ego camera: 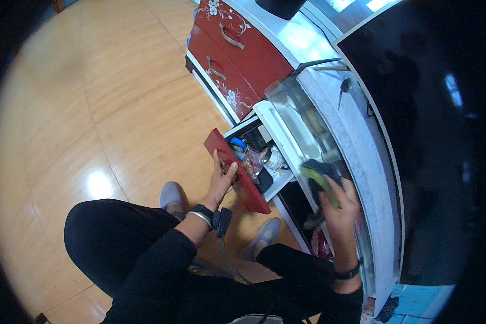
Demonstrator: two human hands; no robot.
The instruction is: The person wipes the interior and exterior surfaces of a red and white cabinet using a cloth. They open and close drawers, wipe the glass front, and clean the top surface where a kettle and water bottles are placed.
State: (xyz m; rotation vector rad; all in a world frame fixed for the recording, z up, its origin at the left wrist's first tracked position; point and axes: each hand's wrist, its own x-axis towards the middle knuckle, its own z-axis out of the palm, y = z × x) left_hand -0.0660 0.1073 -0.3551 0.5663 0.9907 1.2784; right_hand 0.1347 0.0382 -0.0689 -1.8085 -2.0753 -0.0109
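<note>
My left hand [222,178] is at the red front panel [249,194] of a pulled-out drawer. Its fingers are at the handle, and the thumb lies near the panel's top edge. Inside the white drawer [281,184] lie a blue-rimmed roll of tape [237,143], clear plastic bags [254,160], a bundle of white cord [274,158] and dark items. My right hand [342,204] grips a green and dark grey cloth-like item [322,178], blurred by motion. It is above the white ledge beside the drawer, in front of the glass panel.
Red cabinet doors [243,52] with white flower prints and curved handles stand beyond the drawer. A spoon [345,87] lies on the pale countertop [348,121]. A large dark screen [425,162] rises at right. Below the ledge, an opening holds a red item [320,243]. A cable [229,255] hangs from my left wrist.
</note>
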